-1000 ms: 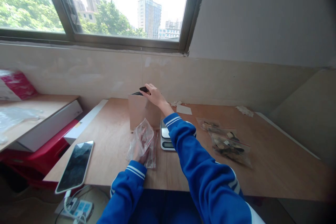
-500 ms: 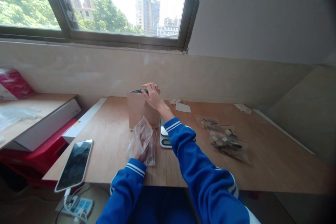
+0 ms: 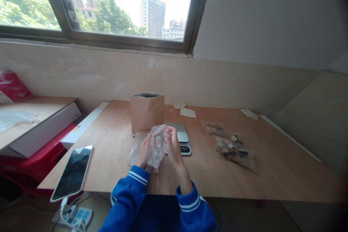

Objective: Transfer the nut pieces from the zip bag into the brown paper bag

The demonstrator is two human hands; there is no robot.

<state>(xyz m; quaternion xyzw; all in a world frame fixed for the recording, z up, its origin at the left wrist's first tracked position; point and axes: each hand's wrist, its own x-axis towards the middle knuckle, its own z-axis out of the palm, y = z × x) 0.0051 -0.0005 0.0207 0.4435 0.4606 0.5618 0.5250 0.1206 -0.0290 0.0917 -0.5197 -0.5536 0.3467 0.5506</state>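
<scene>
- left hand [image 3: 144,151] and right hand [image 3: 173,145]: close together, both gripping a clear plastic bag [image 3: 157,147] at lower centre
- digital kitchen scale [image 3: 178,134]: just behind the right hand, on a plywood table [image 3: 272,174]
- kraft paper bag [image 3: 146,112]: upright, behind the left hand
- zip bags of dried pieces [image 3: 233,148]: right of the scale
- smartphone [image 3: 72,173]: lower left

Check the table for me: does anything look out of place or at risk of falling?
Yes: the phone sits at the near left of the wooden table, its lower end jutting past the edge with a charging cable hanging down, so it could tip off. The crumpled paper scraps near the far wall also look stray.
</scene>
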